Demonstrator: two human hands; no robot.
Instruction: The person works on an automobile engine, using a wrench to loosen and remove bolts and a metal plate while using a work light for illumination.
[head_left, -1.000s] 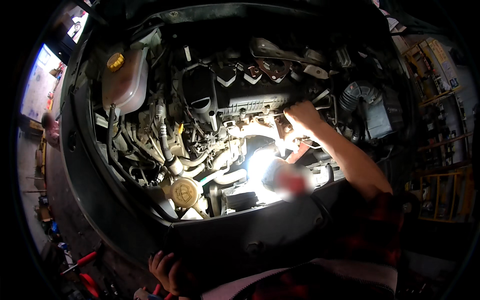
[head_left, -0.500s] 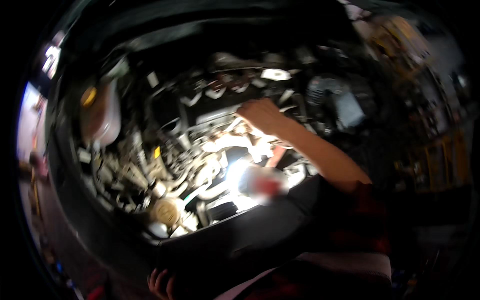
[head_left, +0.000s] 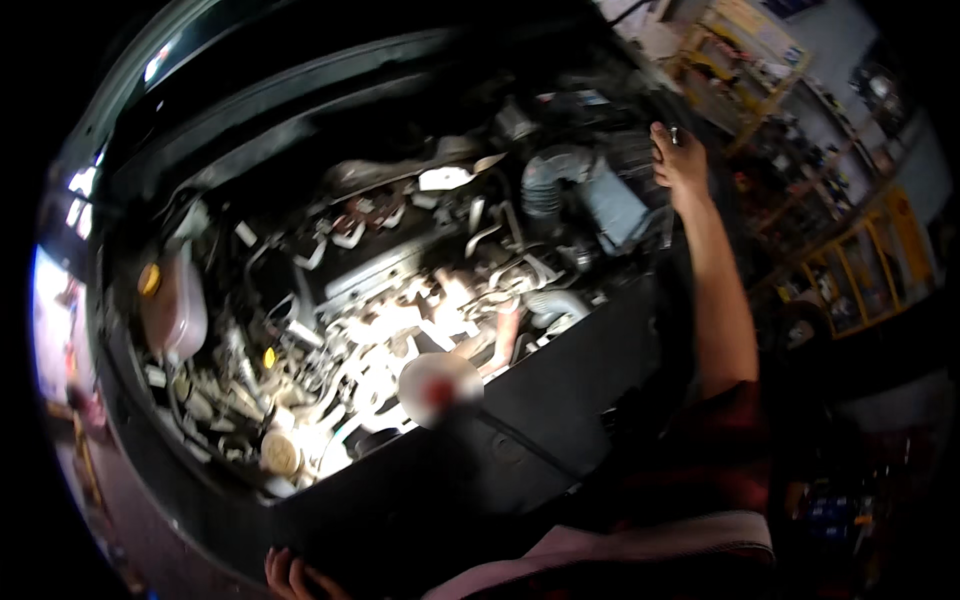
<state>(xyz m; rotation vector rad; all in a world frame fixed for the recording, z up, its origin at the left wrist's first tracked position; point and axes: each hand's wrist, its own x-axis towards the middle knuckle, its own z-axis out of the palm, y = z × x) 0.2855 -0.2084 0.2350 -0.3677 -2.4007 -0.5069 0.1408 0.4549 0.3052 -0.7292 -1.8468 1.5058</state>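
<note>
An open car engine bay [head_left: 385, 290] lies before me, its middle lit brightly by a work lamp [head_left: 440, 388] with a pale round head and a blurred red centre. My right hand [head_left: 680, 165] is closed over the bay's right edge, beside the ribbed air intake hose [head_left: 542, 188] and a grey box [head_left: 612, 210]. A small shiny metal piece shows at its fingers; its kind cannot be made out. At the lower left, my left hand [head_left: 293, 577] rests with curled fingers at the dark front edge of the car; the rest of it is in shadow.
A pinkish coolant tank [head_left: 178, 310] with a yellow cap stands at the bay's left. A round filler cap [head_left: 281, 452] sits near the front left. The lamp's dark cable crosses the black front panel [head_left: 560, 430]. Yellow shelving [head_left: 880, 260] with parts stands beyond at the right.
My right hand has left the middle of the engine and moved to the bay's right edge. The view has turned rightward. My left hand stays low at the front edge.
</note>
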